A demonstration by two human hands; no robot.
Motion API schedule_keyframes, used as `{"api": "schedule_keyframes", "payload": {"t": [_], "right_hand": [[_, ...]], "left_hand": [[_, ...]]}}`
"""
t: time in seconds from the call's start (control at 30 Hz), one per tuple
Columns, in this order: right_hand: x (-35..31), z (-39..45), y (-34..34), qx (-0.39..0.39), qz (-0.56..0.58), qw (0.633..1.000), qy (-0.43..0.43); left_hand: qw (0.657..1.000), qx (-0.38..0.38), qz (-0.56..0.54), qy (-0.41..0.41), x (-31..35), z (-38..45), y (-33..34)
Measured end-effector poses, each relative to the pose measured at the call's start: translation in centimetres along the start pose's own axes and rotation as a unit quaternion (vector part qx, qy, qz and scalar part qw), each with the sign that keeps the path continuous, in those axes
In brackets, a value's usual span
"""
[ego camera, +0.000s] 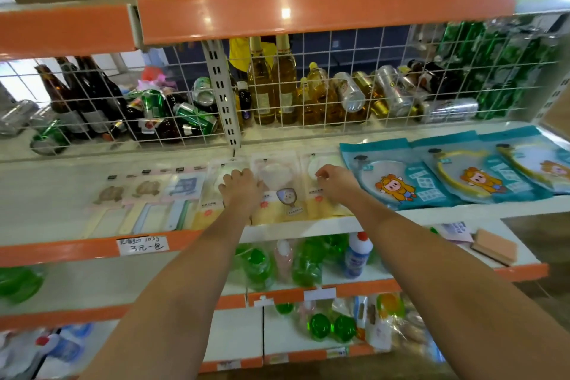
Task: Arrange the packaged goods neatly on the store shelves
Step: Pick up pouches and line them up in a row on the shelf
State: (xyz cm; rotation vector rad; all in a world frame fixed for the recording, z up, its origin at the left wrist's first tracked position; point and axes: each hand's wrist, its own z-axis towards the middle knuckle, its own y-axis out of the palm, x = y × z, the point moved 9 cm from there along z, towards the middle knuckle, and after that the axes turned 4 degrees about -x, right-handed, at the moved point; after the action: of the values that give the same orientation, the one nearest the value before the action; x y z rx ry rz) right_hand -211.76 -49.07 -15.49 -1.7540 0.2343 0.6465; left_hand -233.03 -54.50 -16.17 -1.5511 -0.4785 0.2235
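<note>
1. A person's two hands reached across the middle shelf (pixel 308 227) of an orange-trimmed store rack, where three flat clear packets with pale yellow card bottoms lay side by side at about 12 o'clock from the wearer.

2. The left hand (pixel 239 187) lay palm down on the left packet (pixel 212 194), fingers curled over the white round piece near its top; whether it gripped or merely pressed could not be told from the blurred view.

3. The right hand (pixel 334 179) rested on the right packet (pixel 320 194), fingertips bent down at its upper part as if pinching the film, though the hold itself was hidden.

4. The middle packet (pixel 277 191), bearing a small mirror-shaped picture, lay untouched between the two hands, just beside each.

5. The packets looked light, thin and floppy, with slick film that would likely slide on the smooth shelf; the stiffer card bottom or the hang-hole edge at the top seemed the surest places to hold, and pressing on the round insert risked denting it.

6. At 2 o'clock, well apart from the right hand, overlapping blue packets (pixel 447 176) with a cartoon figure fanned across the same shelf.

7. At 10 o'clock, smaller carded goods (pixel 145 194) lay in a row, and bottles and cans (pixel 277 92) stood jumbled behind the wire grid.
</note>
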Motion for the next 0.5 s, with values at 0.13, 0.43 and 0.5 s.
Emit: {"api": "schedule_keyframes", "payload": {"t": [0.13,0.43,0.5], "right_hand": [[-2.5,-0.1,1.5,-0.075,-0.109,0.990,-0.043],[-10.6,-3.0,4.6,-0.085,-0.201,0.956,-0.194],[-12.4,-4.3,6.1,-0.089,-0.199,0.951,-0.219]], "left_hand": [[0.999,-0.005,0.037,0.030,0.6,-2.0,-0.9],[1.000,-0.027,0.012,-0.003,-2.2,-7.3,-3.0],[0.999,-0.029,0.033,-0.031,-3.7,-9.2,-3.5]]}}
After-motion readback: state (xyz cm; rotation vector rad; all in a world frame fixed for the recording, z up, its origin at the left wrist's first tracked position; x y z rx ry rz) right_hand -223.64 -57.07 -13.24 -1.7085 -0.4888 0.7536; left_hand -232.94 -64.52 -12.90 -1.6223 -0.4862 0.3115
